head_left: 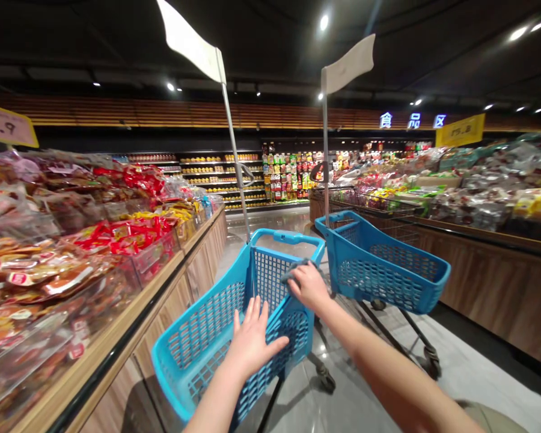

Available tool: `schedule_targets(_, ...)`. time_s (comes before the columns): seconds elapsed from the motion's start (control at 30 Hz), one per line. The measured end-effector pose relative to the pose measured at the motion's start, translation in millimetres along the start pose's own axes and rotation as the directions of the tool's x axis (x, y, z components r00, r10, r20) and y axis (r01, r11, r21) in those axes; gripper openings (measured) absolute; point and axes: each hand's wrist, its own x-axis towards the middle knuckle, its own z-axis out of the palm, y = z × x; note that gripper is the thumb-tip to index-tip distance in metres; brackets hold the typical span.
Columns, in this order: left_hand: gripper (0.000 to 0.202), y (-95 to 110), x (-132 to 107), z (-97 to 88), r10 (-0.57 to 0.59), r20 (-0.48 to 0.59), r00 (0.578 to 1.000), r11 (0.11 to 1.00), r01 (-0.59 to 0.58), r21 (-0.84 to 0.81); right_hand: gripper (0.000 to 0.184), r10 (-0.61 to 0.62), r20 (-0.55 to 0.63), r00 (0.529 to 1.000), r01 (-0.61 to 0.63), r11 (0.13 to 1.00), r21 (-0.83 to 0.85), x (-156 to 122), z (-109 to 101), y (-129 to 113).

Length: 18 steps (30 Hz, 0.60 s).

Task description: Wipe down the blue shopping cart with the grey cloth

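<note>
A small blue plastic shopping cart (pixel 193 337) with a white flag on a pole stands right in front of me, tilted to the left. My left hand (pixel 251 343) lies flat on its near rim, fingers stretched out. My right hand (pixel 307 285) presses a grey cloth (pixel 296 267) against the cart's far wall, fingers curled over it. A second blue cart (pixel 388 267) with its own flag pole stands just to the right.
A long wooden display counter (pixel 117 343) piled with packaged snacks runs along the left. Another wooden counter (pixel 496 282) with bagged goods runs along the right. The tiled aisle leads back to stocked shelves (pixel 252 177).
</note>
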Motion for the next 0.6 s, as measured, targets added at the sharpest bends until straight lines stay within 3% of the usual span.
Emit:
schedule_targets(0.1, 0.098, -4, -7, 3.7, -0.034, -0.061, 0.998, 0.998, 0.037, 0.045, 0.027, -0.151, 0.077, 0.985, 0.150, 0.988, 0.020, -26, 20, -33)
schedule_targets(0.2, 0.096, -21, -22, 8.5, -0.134, -0.084, 0.987, 0.987, 0.141, 0.074, 0.031, -0.240, 0.165, 0.957, 0.248, 0.968, -0.028, -29, 20, -36)
schedule_targets(0.33, 0.090, -53, -47, 13.4, -0.257, 0.007, 0.966, 0.965, 0.256, 0.054, 0.023, -0.233, 0.317, 0.920, 0.270, 0.960, -0.078, 1, -6, 11)
schedule_targets(0.5, 0.080, -62, -52, 19.1, -0.183, 0.017, 0.983, 0.983, 0.183, 0.007, 0.017, 0.008, 0.171, 0.985, 0.028, 0.977, -0.213, 36, -48, 86)
schedule_targets(0.6, 0.076, -54, -43, 23.9, -0.175, -0.073, 0.982, 0.983, 0.170, -0.069, 0.017, 0.037, 0.149, 0.988, -0.001, 0.971, -0.239, 33, -54, 93)
